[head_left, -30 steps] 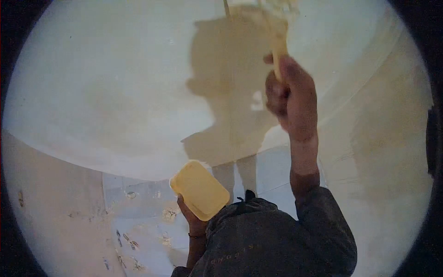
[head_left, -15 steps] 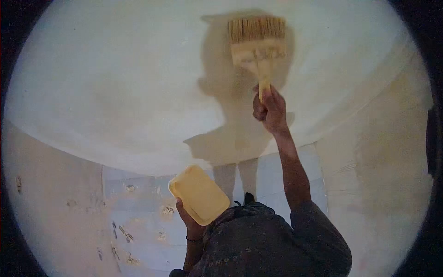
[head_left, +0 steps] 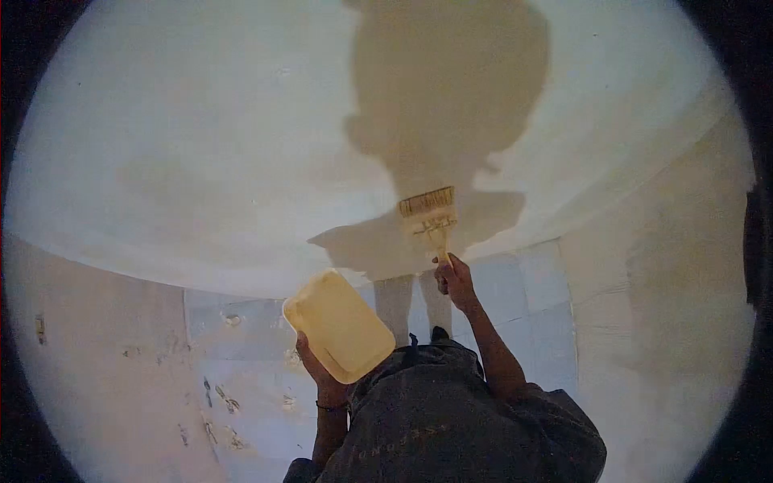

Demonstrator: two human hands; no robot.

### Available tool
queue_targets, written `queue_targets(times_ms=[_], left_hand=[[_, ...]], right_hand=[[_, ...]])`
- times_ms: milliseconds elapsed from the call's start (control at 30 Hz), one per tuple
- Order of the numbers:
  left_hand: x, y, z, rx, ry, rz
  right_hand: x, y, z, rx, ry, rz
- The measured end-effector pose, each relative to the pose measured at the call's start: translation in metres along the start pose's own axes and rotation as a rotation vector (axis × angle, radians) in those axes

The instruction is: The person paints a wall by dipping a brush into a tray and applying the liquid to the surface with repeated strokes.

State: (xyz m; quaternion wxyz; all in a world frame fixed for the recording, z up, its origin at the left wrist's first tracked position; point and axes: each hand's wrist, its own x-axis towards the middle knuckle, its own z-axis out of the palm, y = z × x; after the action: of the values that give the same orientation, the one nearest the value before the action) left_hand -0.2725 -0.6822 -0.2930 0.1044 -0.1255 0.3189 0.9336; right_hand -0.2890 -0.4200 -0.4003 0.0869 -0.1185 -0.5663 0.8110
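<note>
My right hand is closed around the handle of a wide, flat paintbrush, its bristles pointing up toward the pale wall. The bristle tips overlap my shadow low on that wall; I cannot tell whether they touch it. To the left, my left hand grips the lower left edge of a cream-yellow rectangular tub. The tub is tilted, with its rounded rim facing me. What lies inside it is hard to make out.
Light blue-grey floor tiles lie below the wall, with several scraps and smudges of debris at the left. Side walls stand at the left and right. My dark shadow falls across the pale wall.
My right hand has come down with the paintbrush from high on the wall to near its bottom. The tub in my left hand has shifted slightly left and up.
</note>
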Motion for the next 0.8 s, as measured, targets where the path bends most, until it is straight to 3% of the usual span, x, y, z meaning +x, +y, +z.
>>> queue_targets(times_ms=[33,133,233,300,400,467,567,633,700,800], left_hand=[[0.001,-0.001,-0.005,-0.037,-0.013,-0.004],[0.068,0.029,0.085,0.035,0.115,0.039],[0.079,0.039,0.104,-0.056,0.069,-0.008],[0.076,0.042,0.102,0.024,0.082,0.05],[0.081,0.036,0.106,0.084,0.107,0.086],[0.047,0.014,0.083,0.076,0.09,0.055],[0.028,0.003,0.074,0.279,0.16,0.164],[0.015,0.005,0.093,0.032,0.177,0.098],[0.006,0.011,0.09,0.096,0.184,0.138],[0.004,0.013,0.102,0.101,0.206,0.179]], right_hand=[[-0.003,0.009,-0.005,0.003,0.001,0.001],[0.087,0.0,-0.006,-0.079,0.003,0.179],[0.096,0.01,-0.013,-0.228,0.028,0.105],[0.089,0.014,-0.017,-0.013,0.052,0.27],[0.096,0.041,-0.036,-0.042,0.095,0.286],[0.061,0.073,-0.055,0.033,0.165,0.326],[0.055,0.139,-0.083,0.154,0.251,0.421],[0.058,0.168,-0.095,0.215,0.279,0.457],[0.074,0.182,-0.098,0.359,0.526,0.757],[0.104,0.24,-0.127,0.162,0.354,0.698]])
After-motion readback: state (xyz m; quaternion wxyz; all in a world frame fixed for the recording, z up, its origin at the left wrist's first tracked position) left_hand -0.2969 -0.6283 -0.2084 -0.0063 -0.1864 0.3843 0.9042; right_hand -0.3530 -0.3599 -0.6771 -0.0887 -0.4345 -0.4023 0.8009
